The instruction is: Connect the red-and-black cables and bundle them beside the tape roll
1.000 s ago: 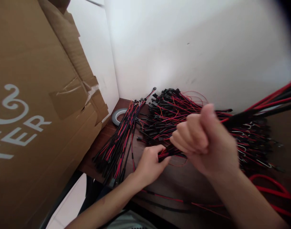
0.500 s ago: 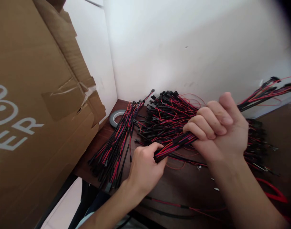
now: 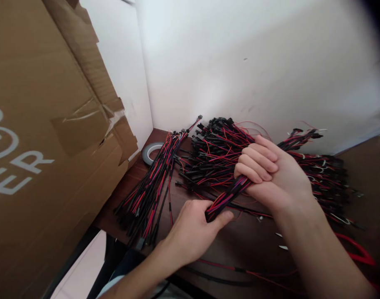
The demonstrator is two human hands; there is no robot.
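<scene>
A bundle of red and black wires [image 3: 229, 195] slants up to the right between both my hands, above the table. My left hand [image 3: 198, 228] wraps round its lower end, the thumb lying along the near side. Higher up, my right hand [image 3: 267, 174] has its fingers curled round the same bundle. Black connectors [image 3: 305, 137] stick out at the upper end, beyond the right hand. Behind the hands lies a large pile of similar wires [image 3: 215, 153], partly hidden by the right hand. To the left rests another bunch of wires [image 3: 149, 191].
A roll of tape [image 3: 151, 153] lies beside the left bunch. More tied wires [image 3: 330, 187] sit at the right. Red-handled scissors [image 3: 358, 251] lie partly behind my right forearm. A cardboard box [image 3: 53, 124] stands at the left, and a white wall [image 3: 239, 62] closes off the back.
My right hand has come down and slightly left with the wire bundle, whose connector end has dropped and drawn inward. My left hand has shifted slightly down and right.
</scene>
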